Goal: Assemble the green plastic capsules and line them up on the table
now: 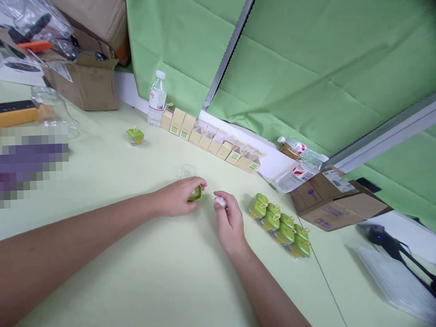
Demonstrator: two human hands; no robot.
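Observation:
My left hand (178, 197) is closed around a small green lid (194, 194), whose hollow side partly shows between thumb and fingers. Just behind that hand a clear plastic container (188, 171) rests on the table. To the right, my right hand (230, 220) pinches a small whitish piece (220, 201); its kind is too small to make out. A short gap separates the two hands. Several clear boxes with green lids (280, 225) stand in rows to the right of my right hand. One more green-lidded box (135, 136) sits apart at the back left.
Several small beige cartons (210, 141) line the back, beside an upright water bottle (156, 99). Bottles (300, 172) lie near a cardboard box (337, 197) at right. A glass jar (55, 112) and a filled carton (90, 82) stand at left. The pale table (143, 271) runs beneath.

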